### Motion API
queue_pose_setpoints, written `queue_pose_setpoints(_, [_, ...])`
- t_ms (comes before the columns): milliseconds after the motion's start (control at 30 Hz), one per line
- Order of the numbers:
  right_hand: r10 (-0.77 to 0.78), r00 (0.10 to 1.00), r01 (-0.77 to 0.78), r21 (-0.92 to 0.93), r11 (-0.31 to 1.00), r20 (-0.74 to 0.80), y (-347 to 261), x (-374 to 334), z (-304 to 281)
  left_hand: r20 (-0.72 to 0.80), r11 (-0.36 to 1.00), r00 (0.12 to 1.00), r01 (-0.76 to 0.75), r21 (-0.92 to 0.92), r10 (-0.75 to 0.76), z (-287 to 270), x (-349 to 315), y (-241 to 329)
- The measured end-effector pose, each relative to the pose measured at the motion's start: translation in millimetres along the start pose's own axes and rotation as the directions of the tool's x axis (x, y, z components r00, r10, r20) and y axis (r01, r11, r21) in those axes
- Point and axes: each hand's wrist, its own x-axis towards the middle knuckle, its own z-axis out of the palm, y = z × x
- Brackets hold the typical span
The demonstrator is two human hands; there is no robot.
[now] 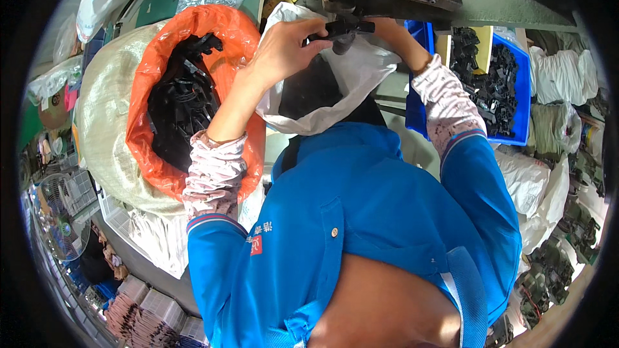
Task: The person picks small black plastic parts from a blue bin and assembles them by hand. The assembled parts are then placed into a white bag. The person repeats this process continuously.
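Note:
My left hand (285, 48) is closed on one end of a dark, elongated plastic part (327, 28), thumb and fingers pinching it. The part lies under the working end of a machine (345, 19), whose metal overlaps it, so I cannot tell its full shape. Close to the part's other end is my right hand (389, 31), with its fingertips hidden. Beneath both hands a white bag (367, 74) hangs with its mouth spread wide; its inside looks dark.
On the left, an orange plastic bag (143, 106) inside a woven sack (97, 109) holds many black plastic parts (180, 100). A blue bin (416, 106) with more small black parts (500, 80) stands to the right. The machine body (503, 6) overhangs the far side.

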Motion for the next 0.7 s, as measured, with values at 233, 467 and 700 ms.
queue_pose_setpoints(233, [0.207, 0.882, -0.17, -0.125, 0.978, 0.423, -12.7, 11.6, -8.7, -0.161, 0.971, 0.959, -0.224, 0.081, 0.234, 13.1, -3.9, -18.9])
queue_pose_setpoints(467, [0.154, 0.982, -0.143, -0.102, 0.984, 0.106, 35.5, 7.5, 38.1, -0.338, 0.904, 0.886, -0.174, 0.392, 0.317, 18.8, -53.3, -24.9])
queue_pose_setpoints(700, [0.118, 0.993, -0.118, -0.191, 0.974, -0.01, 96.9, 3.8, 86.7, -0.637, 0.302, 0.422, 0.906, 0.295, -0.645, -49.3, -213.0, -99.1])
